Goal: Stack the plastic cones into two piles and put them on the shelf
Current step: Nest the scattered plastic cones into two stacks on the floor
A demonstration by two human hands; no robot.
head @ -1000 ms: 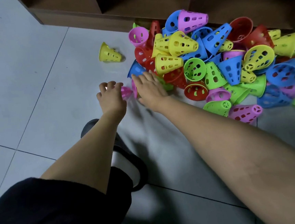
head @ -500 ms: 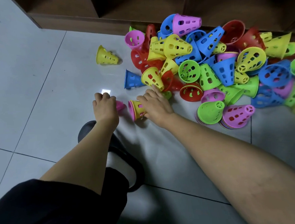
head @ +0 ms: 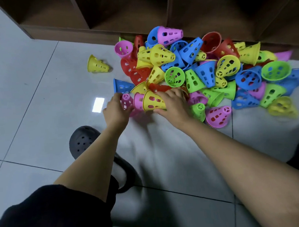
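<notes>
While cones (head: 192, 69) litter grey tiles (head: 26, 98), brown shelving (head: 118, 13) stands behind.

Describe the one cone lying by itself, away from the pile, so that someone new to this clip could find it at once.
Start at the brown shelf along the top, then drop to the heap of cones on the tiled floor. Left of the heap lies a lone yellow cone, on its side. Unlike its neighbours, it touches no other cone.
</notes>
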